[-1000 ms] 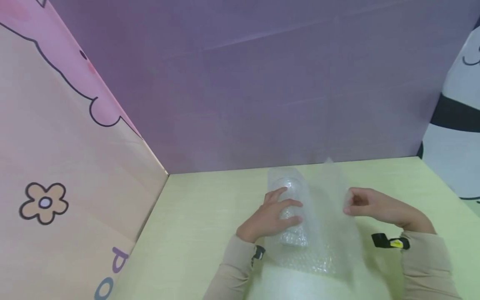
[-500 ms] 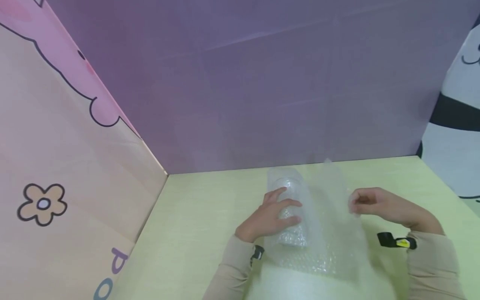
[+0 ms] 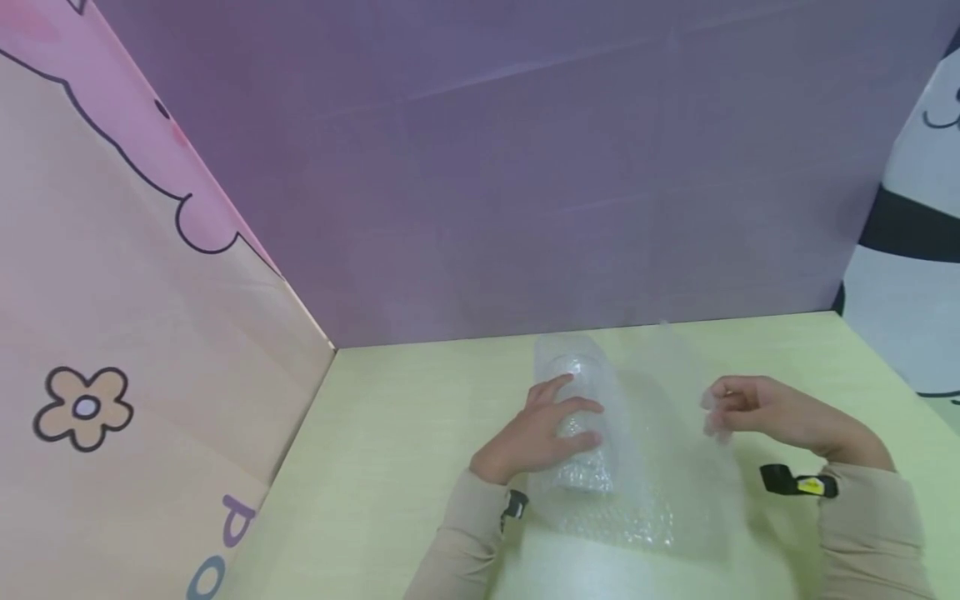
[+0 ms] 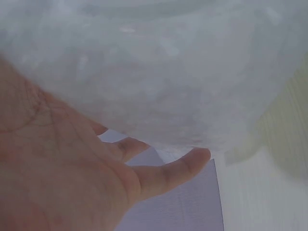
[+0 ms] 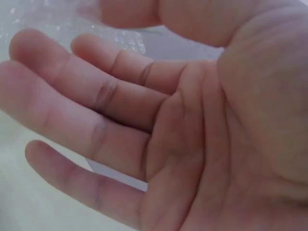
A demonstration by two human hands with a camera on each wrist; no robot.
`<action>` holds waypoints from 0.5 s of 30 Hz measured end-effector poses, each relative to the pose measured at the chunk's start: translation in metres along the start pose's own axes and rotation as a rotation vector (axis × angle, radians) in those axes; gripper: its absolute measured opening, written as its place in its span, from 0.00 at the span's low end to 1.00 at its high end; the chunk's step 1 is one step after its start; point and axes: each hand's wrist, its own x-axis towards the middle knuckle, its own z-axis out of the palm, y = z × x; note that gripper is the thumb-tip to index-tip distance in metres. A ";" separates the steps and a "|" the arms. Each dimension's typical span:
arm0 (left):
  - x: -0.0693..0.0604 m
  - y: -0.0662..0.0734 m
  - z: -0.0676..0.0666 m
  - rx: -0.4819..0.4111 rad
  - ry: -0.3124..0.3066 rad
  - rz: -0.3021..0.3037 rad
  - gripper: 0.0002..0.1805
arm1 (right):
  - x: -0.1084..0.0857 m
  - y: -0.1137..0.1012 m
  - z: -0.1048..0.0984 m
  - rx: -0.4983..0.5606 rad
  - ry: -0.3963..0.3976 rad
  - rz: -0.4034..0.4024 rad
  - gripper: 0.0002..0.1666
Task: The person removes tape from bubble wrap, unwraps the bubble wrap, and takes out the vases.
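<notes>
A cylindrical bundle in bubble wrap lies lengthwise on the table; what is inside is hard to make out. My left hand holds it from the left, fingers spread over its top. In the left wrist view the pale wrapped bundle fills the upper part, and some fingers pass behind it. To the right extends a loose sheet of bubble wrap, joined to the bundle. My right hand is at its right edge, thumb and fingers parted, fingertips whitish against the film. The right wrist view shows loosely extended fingers.
A pale yellow-green table lies beneath everything. A purple-grey panel stands behind it, a printed panel with a flower on the left and another printed panel on the right. Both wrists wear black straps.
My right hand has moved slightly right and its fingers have parted. The loose sheet's right edge has shifted right and lies flatter. My left hand stays on the bundle.
</notes>
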 end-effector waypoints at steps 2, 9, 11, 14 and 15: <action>0.000 0.000 0.001 -0.001 0.001 -0.002 0.26 | -0.001 0.001 -0.001 -0.010 0.008 0.019 0.15; 0.000 0.001 0.001 -0.001 0.003 -0.007 0.25 | -0.001 0.006 -0.002 -0.010 0.012 0.017 0.15; 0.000 0.001 0.001 -0.005 0.005 -0.007 0.25 | -0.002 0.008 -0.003 0.002 0.009 0.005 0.15; 0.001 0.001 0.002 -0.009 0.004 -0.007 0.25 | -0.002 0.011 -0.004 0.005 0.008 -0.008 0.14; 0.001 0.001 0.003 -0.011 0.004 -0.008 0.25 | -0.003 0.012 -0.005 0.005 0.008 -0.008 0.14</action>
